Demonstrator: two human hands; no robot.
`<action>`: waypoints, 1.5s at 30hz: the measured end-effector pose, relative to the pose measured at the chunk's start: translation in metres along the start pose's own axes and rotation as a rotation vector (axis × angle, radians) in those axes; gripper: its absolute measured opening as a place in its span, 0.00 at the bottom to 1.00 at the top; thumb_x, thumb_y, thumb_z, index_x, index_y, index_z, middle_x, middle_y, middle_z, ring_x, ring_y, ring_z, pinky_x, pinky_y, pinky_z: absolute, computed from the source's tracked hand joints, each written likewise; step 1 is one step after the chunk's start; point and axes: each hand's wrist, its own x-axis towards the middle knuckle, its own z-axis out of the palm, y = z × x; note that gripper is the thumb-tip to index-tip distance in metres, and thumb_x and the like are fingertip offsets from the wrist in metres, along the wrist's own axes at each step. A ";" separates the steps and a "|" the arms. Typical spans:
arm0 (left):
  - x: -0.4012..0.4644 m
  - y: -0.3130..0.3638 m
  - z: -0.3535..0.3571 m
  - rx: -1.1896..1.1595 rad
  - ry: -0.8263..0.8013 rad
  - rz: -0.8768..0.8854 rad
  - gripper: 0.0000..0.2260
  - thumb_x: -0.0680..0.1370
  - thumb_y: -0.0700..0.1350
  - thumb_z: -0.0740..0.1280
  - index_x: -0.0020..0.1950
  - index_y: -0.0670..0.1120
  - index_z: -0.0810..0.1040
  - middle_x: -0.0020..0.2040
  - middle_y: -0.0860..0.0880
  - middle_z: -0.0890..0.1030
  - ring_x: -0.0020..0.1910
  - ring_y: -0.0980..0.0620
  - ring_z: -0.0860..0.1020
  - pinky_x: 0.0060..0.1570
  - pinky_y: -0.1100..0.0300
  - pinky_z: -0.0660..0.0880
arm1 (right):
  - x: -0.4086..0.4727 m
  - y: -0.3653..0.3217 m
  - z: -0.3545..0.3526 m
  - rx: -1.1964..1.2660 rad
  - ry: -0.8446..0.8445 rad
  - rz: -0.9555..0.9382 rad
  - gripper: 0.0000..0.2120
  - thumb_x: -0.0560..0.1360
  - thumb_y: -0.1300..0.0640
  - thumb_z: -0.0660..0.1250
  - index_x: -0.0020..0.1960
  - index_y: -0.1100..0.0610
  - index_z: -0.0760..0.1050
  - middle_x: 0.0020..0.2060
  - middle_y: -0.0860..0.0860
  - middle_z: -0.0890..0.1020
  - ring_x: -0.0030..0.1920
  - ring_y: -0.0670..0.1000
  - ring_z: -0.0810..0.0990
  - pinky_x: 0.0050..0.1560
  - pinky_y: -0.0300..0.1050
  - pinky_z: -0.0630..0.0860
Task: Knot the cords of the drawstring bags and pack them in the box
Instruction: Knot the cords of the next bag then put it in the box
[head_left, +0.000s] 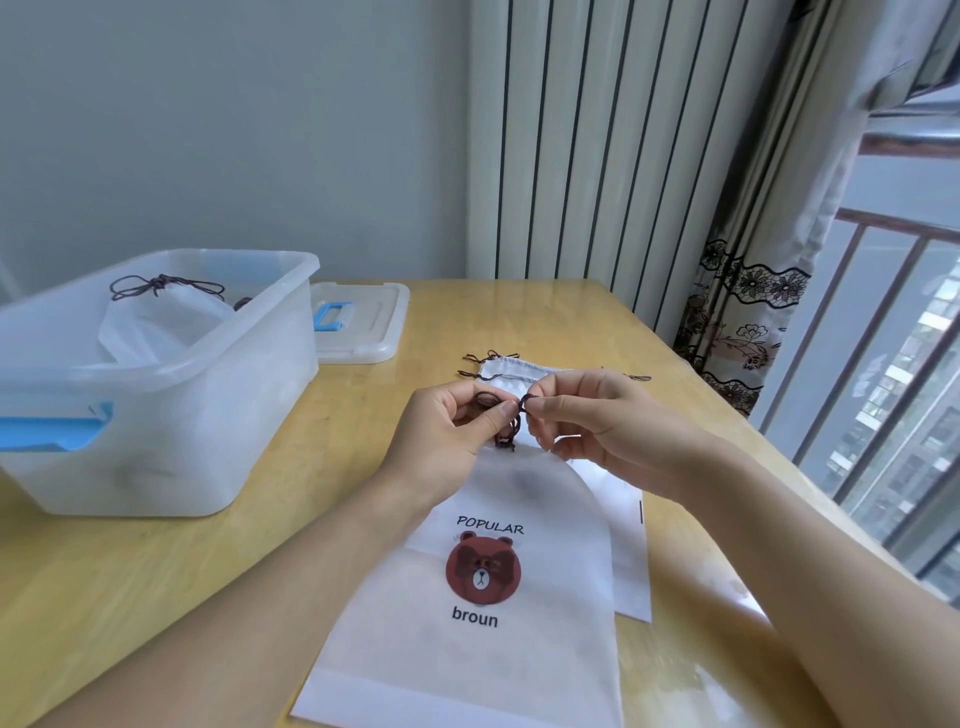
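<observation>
A white drawstring bag (483, 639) printed with a brown bear lies flat on the wooden table (156, 582) in front of me. Its gathered top is lifted to my hands. My left hand (441, 431) pinches a loop of the dark brown cord (506, 428) between thumb and fingers. My right hand (587, 421) pinches the cord's other part just to the right, fingertips nearly touching the left ones. Under this bag lies another white bag (631, 551), its top and cords (498, 364) showing behind my hands. The translucent plastic box (249, 364) stands at the left with a knotted bag (166, 322) inside.
The box's lid (363, 327) with a blue handle lies behind the box on the table. A striped curtain (597, 156) and a patterned curtain hang behind the table's far edge. A window with railing runs along the right.
</observation>
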 end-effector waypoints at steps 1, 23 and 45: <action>0.000 0.000 0.000 -0.005 -0.006 -0.005 0.04 0.79 0.39 0.70 0.48 0.41 0.84 0.37 0.49 0.83 0.37 0.56 0.79 0.43 0.68 0.75 | 0.000 0.001 0.000 0.010 -0.011 0.010 0.05 0.80 0.59 0.68 0.46 0.57 0.78 0.37 0.52 0.80 0.38 0.50 0.76 0.42 0.43 0.70; -0.001 0.002 -0.004 -0.063 -0.005 -0.018 0.04 0.77 0.35 0.70 0.50 0.38 0.85 0.44 0.42 0.87 0.40 0.53 0.85 0.44 0.67 0.78 | 0.007 0.013 0.015 -0.202 0.238 -0.094 0.08 0.72 0.63 0.77 0.51 0.60 0.83 0.36 0.60 0.85 0.33 0.51 0.79 0.36 0.47 0.73; 0.000 0.004 0.001 0.133 0.030 0.122 0.05 0.76 0.35 0.73 0.47 0.44 0.87 0.41 0.50 0.87 0.41 0.51 0.86 0.50 0.58 0.81 | 0.009 0.018 0.021 -0.531 0.344 -0.327 0.07 0.74 0.64 0.72 0.43 0.60 0.74 0.34 0.54 0.84 0.35 0.55 0.83 0.36 0.50 0.78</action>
